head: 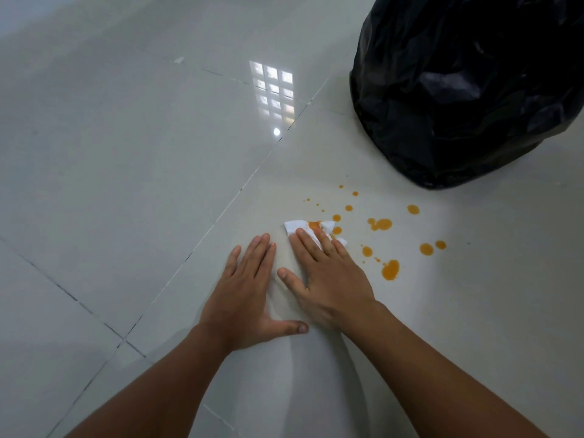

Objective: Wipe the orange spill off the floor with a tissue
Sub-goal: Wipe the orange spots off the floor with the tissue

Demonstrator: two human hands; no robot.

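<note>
Orange drops of the spill are scattered over the glossy pale floor tile, from the middle out to the right. A white tissue, stained orange at its far edge, lies flat on the floor at the spill's left side. My right hand presses on the tissue with its fingers spread flat over it. My left hand rests palm-down on the bare tile just to the left, fingers apart, holding nothing.
A large black plastic rubbish bag stands on the floor at the upper right, close behind the spill. Dark grout lines cross the tiles diagonally. A window reflection shines on the floor farther away.
</note>
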